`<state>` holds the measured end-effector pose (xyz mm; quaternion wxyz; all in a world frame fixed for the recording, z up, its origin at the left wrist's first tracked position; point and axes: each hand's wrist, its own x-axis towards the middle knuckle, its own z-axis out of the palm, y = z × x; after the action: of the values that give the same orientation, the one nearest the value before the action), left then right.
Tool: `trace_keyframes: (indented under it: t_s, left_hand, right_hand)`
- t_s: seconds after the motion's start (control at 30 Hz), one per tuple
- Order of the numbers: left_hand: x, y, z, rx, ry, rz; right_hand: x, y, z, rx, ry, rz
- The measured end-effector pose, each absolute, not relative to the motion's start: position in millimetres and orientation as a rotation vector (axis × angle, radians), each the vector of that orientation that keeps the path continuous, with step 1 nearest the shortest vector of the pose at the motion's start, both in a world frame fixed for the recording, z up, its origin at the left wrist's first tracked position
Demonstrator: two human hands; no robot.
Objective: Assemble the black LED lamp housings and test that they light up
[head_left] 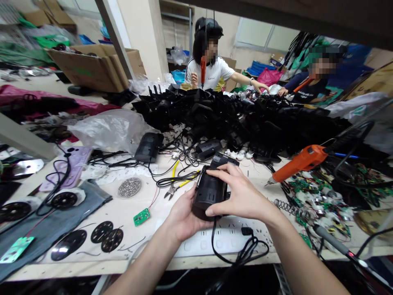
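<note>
Between my two hands is a black plastic housing (pixel 210 191) with slots in its side and a black cable (pixel 229 259) hanging from its lower end. My left hand (pixel 186 213) cups it from below and the left. Across its top and right side lie the fingers and thumb of my right hand (pixel 242 192). A white power strip (pixel 199 245) lies beneath. Just left of the housing rest yellow-handled cutters (pixel 174 186). Other black housings (pixel 149 147) stand behind. A small green circuit board (pixel 141 217) lies to the left.
An orange electric screwdriver (pixel 299 164) hangs at the right above piled circuit boards (pixel 319 196). A soldering iron (pixel 334 241) sits at the front right. Screws fill a round dish (pixel 129 187). Black parts (pixel 215 114) are heaped behind; two people sit beyond them.
</note>
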<state>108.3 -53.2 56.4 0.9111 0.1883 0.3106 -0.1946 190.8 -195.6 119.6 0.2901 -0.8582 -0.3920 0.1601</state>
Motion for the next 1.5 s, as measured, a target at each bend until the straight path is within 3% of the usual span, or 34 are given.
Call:
trace_keyframes:
  t_s: [1.5]
  left_hand:
    - [107,-50,52,0.38,0.57,-0.409]
  right_hand:
    - [187,-203,114,-2.257,-1.056,0.373]
